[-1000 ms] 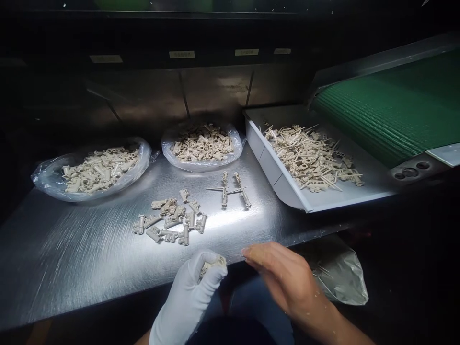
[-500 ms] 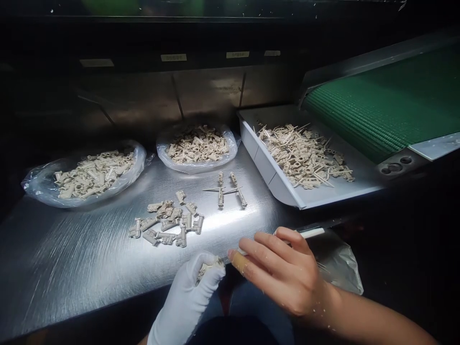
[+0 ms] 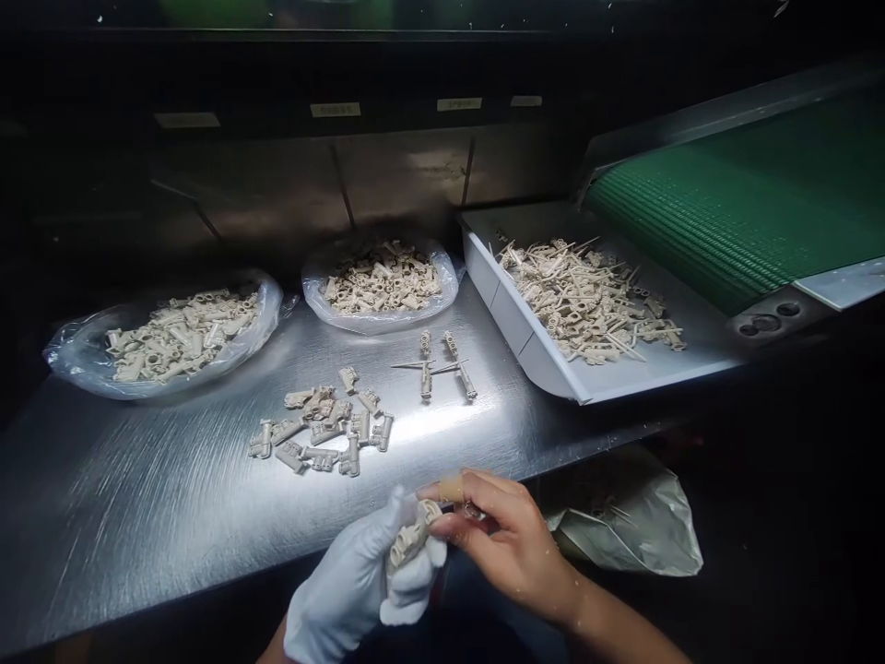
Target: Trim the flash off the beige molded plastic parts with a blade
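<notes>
The left hand (image 3: pixel 359 572), in a white glove, was closed around a beige moulded part (image 3: pixel 409 542), which lay slanted across its fingers above the near table edge. The bare right hand (image 3: pixel 518 544), with a tan wrap (image 3: pixel 452 489) on one finger, had thumb and forefinger at the part's upper end, only a little apart. Whether they pinched that end or merely touched it, I could not tell for sure.

Just beyond the hands, on the metal table (image 3: pixel 172 498), lay a loose cluster of beige pieces (image 3: pixel 330 428). To its right, two narrow pieces (image 3: pixel 426 380) lay side by side, thin rods crossing them. Farther back, a left plastic bag (image 3: pixel 69 367) and a middle plastic bag (image 3: pixel 377 323), both clear and wide open, held heaps of similar pieces. A white tray (image 3: pixel 501 293) to the right carried a tangled pile of parts and thin sticks (image 3: pixel 587 304), beside a green ribbed belt (image 3: pixel 725 203). Below the table's edge, right of the hands, sat a silvery bag (image 3: pixel 643 539).
</notes>
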Tool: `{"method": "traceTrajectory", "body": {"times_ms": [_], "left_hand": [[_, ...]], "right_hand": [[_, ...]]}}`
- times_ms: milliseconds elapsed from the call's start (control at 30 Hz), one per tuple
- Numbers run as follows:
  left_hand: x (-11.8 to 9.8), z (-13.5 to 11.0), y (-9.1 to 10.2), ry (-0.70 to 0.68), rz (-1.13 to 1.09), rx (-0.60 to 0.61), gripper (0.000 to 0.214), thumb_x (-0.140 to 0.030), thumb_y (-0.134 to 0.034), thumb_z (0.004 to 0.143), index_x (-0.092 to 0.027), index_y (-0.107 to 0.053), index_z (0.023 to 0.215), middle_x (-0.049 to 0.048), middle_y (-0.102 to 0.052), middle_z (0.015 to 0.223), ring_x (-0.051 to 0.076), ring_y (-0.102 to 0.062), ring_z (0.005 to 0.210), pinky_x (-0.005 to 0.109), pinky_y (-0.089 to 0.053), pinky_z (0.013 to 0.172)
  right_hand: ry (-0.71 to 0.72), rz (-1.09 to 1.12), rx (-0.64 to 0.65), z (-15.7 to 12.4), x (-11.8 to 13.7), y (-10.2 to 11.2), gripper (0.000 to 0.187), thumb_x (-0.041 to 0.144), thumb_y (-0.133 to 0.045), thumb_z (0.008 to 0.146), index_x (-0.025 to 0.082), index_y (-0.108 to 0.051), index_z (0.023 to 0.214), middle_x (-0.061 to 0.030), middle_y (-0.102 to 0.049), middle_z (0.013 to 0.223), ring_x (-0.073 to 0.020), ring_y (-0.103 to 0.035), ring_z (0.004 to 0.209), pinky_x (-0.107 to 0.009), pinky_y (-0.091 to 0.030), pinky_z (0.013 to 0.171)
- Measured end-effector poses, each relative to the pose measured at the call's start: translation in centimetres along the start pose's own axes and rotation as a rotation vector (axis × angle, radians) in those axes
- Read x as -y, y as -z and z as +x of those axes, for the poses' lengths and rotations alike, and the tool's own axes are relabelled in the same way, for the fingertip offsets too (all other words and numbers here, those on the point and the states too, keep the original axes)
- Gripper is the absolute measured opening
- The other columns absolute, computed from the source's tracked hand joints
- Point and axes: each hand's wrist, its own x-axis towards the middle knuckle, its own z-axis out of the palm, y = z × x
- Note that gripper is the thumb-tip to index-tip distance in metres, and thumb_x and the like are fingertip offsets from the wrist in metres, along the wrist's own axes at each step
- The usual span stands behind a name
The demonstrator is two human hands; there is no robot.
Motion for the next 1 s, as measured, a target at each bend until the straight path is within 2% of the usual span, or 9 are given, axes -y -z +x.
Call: {"method": "traceTrajectory", "body": {"times_ms": [67, 200, 267, 367, 433, 567, 667, 867, 1000], "left_hand": [[-0.1, 0.2, 0.1, 0.012, -0.022, 0.02, 0.054, -0.068, -0.049, 0.096, -0.022, -0.058, 0.069, -0.0019, -0.047, 0.056, 0.014, -0.042, 0.047, 0.028, -0.041, 0.045], [-1.1, 0.2, -0.4, -0.083, 0.081, -0.045, 0.037, -0.051, -0.067, 0.094, -0.021, -0.058, 0.074, -0.0007, -0.057, 0.068, 0.016, -0.053, 0.062, 0.029, -0.049, 0.061], [-1.5, 0.2, -0.8, -0.122, 0.102, -0.17, 0.03, -0.043, -0.074, 0.091, -0.021, -0.059, 0.075, -0.0028, -0.057, 0.073, 0.015, -0.055, 0.068, 0.027, -0.05, 0.067], [-1.4, 0.2, -1.3, -0.164, 0.153, -0.379, 0.021, -0.037, -0.078, 0.088, -0.021, -0.065, 0.085, -0.0024, -0.065, 0.082, 0.016, -0.062, 0.078, 0.028, -0.054, 0.077], [-1.0, 0.1, -1.3, -0.229, 0.206, -0.447, 0.017, -0.037, -0.075, 0.09, -0.022, -0.068, 0.093, -0.0007, -0.071, 0.089, 0.018, -0.067, 0.084, 0.031, -0.056, 0.084], [0.1, -0.4, -1.1, -0.352, 0.321, -0.447, 0.012, -0.035, -0.066, 0.097, -0.024, -0.071, 0.1, 0.0006, -0.075, 0.098, 0.019, -0.07, 0.095, 0.031, -0.056, 0.092], [0.4, -0.6, -1.1, -0.392, 0.351, -0.435, 0.012, -0.034, -0.064, 0.099, -0.025, -0.071, 0.102, 0.0005, -0.076, 0.098, 0.019, -0.071, 0.093, 0.029, -0.057, 0.089], [-0.2, -0.4, -1.2, -0.352, 0.307, -0.33, 0.017, -0.037, -0.06, 0.102, -0.023, -0.069, 0.097, -0.0019, -0.073, 0.08, 0.016, -0.069, 0.072, 0.026, -0.058, 0.073], [-0.5, -0.4, -0.9, -0.345, 0.277, -0.333, 0.016, -0.035, -0.062, 0.101, -0.023, -0.069, 0.093, -0.0013, -0.074, 0.086, 0.017, -0.069, 0.079, 0.027, -0.057, 0.08]], "right_hand": [[0.032, 0.001, -0.028, -0.2, -0.1, 0.0, 0.024, 0.04, -0.063, 0.104, 0.021, -0.078, 0.1, -0.0032, -0.075, 0.08, -0.0138, -0.064, 0.063, -0.022, -0.05, 0.056], [0.005, -0.072, -0.12, -0.7, -0.3, 0.1, 0.019, 0.033, -0.065, 0.103, 0.021, -0.073, 0.09, -0.0008, -0.072, 0.077, -0.0136, -0.067, 0.065, -0.02, -0.051, 0.058], [-0.015, -0.144, -0.143, -1.1, -0.4, 0.2, 0.012, 0.03, -0.065, 0.103, 0.023, -0.071, 0.11, -0.0012, -0.072, 0.086, -0.015, -0.069, 0.073, -0.02, -0.054, 0.062], [0.064, -0.276, -0.112, -1.3, -0.7, 0.1, 0.038, 0.022, -0.053, 0.108, 0.028, -0.055, 0.145, -0.0036, -0.07, 0.099, -0.0172, -0.068, 0.085, -0.026, -0.057, 0.074], [0.133, -0.344, -0.078, -1.4, -0.9, -0.1, 0.045, 0.017, -0.044, 0.11, 0.03, -0.049, 0.152, -0.0047, -0.068, 0.101, -0.0184, -0.066, 0.088, -0.03, -0.056, 0.079], [0.17, -0.429, -0.082, -1.3, -0.9, -0.4, 0.041, 0.027, -0.046, 0.112, 0.026, -0.051, 0.153, -0.0037, -0.064, 0.088, -0.0188, -0.062, 0.078, -0.03, -0.052, 0.068], [0.193, -0.487, -0.106, -1.3, -0.8, -0.5, 0.043, 0.032, -0.047, 0.112, 0.023, -0.05, 0.153, -0.0035, -0.064, 0.085, -0.0189, -0.06, 0.075, -0.03, -0.049, 0.066], [0.215, -0.528, -0.1, -1.3, -0.7, -0.7, 0.041, 0.025, -0.048, 0.112, 0.018, -0.051, 0.152, -0.0028, -0.063, 0.082, -0.0183, -0.057, 0.074, -0.03, -0.046, 0.065], [0.242, -0.587, -0.105, -1.1, -0.6, -0.7, 0.04, 0.024, -0.049, 0.111, 0.016, -0.053, 0.15, -0.0033, -0.063, 0.081, -0.0188, -0.055, 0.072, -0.031, -0.043, 0.063]]}}
